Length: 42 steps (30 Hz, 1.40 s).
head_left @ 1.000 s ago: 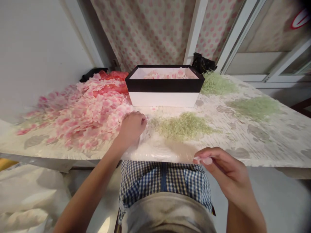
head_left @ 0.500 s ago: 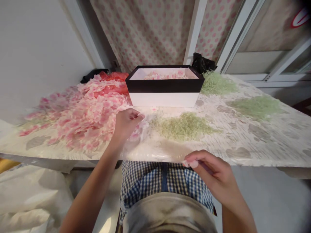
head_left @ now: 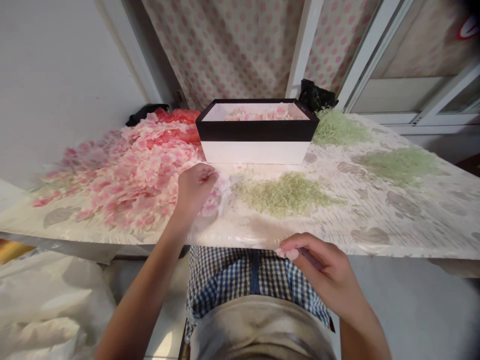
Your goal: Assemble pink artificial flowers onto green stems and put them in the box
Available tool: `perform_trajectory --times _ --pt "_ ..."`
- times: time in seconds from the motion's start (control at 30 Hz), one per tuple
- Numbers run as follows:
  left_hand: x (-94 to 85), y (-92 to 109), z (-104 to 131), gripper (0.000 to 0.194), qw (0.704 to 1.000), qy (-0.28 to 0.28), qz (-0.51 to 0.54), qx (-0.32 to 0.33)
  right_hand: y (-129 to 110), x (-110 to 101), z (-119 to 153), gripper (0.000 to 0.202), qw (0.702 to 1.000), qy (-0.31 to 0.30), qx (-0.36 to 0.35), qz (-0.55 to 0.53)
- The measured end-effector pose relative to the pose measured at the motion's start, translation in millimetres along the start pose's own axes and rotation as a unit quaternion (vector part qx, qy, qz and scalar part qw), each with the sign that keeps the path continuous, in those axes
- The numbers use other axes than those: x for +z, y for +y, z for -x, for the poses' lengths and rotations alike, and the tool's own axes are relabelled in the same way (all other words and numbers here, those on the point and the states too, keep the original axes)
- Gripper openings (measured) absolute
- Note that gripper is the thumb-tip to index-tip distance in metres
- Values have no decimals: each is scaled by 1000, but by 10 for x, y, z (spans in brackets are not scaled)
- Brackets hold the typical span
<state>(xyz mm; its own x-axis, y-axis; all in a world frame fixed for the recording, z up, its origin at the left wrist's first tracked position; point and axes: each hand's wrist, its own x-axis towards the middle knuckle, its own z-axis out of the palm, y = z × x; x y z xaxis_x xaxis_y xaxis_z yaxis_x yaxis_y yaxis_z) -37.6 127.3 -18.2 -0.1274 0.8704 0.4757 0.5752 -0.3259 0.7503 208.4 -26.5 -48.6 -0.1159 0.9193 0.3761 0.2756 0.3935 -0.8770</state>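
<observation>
My right hand (head_left: 318, 265) is closed in a pinch on a small pale pink artificial petal piece (head_left: 288, 253), just off the table's near edge. Over the right end of a large heap of pink and white artificial petals (head_left: 150, 175), my left hand (head_left: 197, 186) has its fingers pressed together; what they hold, if anything, I cannot make out. Some loose pale petals (head_left: 222, 185) lie right beside its fingertips. Between and beyond my hands rests a bunch of fine green artificial sprigs (head_left: 292, 194).
A white box with a black rim (head_left: 257, 131) stands at the back with pink petals inside. Red netting (head_left: 182, 125) lies to its left. More green sprigs (head_left: 401, 165) are on the right of the patterned tablecloth (head_left: 369, 235). A black bag (head_left: 318, 95) sits behind.
My right hand has shifted slightly left with the petal piece. My left hand has drawn its fingertips in a little, and the pale piece at their tips no longer shows.
</observation>
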Motion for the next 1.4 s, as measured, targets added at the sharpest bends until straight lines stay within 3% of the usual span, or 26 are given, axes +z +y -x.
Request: perform_trajectory --times 0.13,0.33,0.5,0.63,0.77,1.07,1.2,1.3,1.4 --pt "-6 -3 1 15 1000 -6 16 -4 -6 9 14 14 1000 -8 1 3" --pt "3 32 31 12 998 -7 69 11 -26 20 22 13 1000 -3 14 -2" --pt "-47 410 526 13 993 -38 113 21 -131 106 52 16 998 56 15 -19" --pt "-135 710 1027 9 978 -149 125 69 -250 170 64 25 995 42 -81 -40" --pt "-186 780 1224 20 955 -234 127 130 -299 182 65 27 990 80 -112 28" --pt "-192 716 1245 21 939 -285 103 162 -250 211 45 30 990 54 -124 -35" --pt "-216 738 1227 19 921 -329 68 199 -244 203 71 32 997 39 -56 -37" --pt "-269 778 1099 17 900 -369 51 228 -196 143 68 32 999 20 -43 -7" --pt "-293 761 776 16 921 -328 11 209 -100 41 59 23 997 33 -65 -11"
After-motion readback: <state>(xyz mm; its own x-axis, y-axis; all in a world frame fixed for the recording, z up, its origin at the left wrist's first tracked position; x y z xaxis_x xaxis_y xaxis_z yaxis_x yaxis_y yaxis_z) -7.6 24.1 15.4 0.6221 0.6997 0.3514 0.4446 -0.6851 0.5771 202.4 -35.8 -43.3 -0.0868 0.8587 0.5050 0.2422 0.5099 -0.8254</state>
